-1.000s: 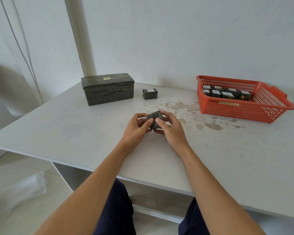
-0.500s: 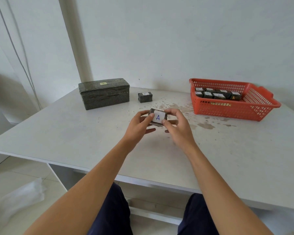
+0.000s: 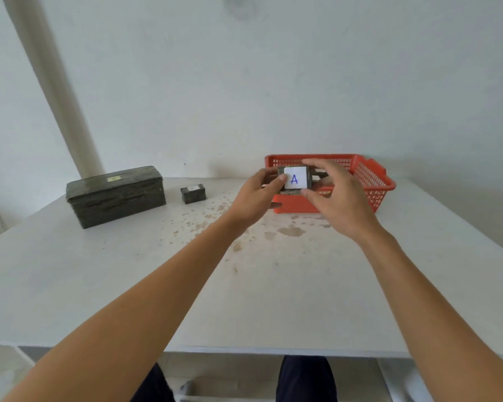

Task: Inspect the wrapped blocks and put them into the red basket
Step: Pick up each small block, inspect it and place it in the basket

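Both arms reach forward over a white table (image 3: 99, 285). The left hand (image 3: 254, 195) and right hand (image 3: 336, 198) hold a small dark wrapped block (image 3: 295, 181) between them, raised in front of the red basket (image 3: 372, 181). The left thumb lies on the block's left edge. The right thumb pinches beneath it, and the right index finger curls over its top. A white label (image 3: 298, 173) with a blue "A" faces the camera. The hands hide most of the basket's inside, so its contents cannot be made out. A second block (image 3: 193, 193) sits on the table beside a long dark box (image 3: 115, 195); their labels are too small to read.
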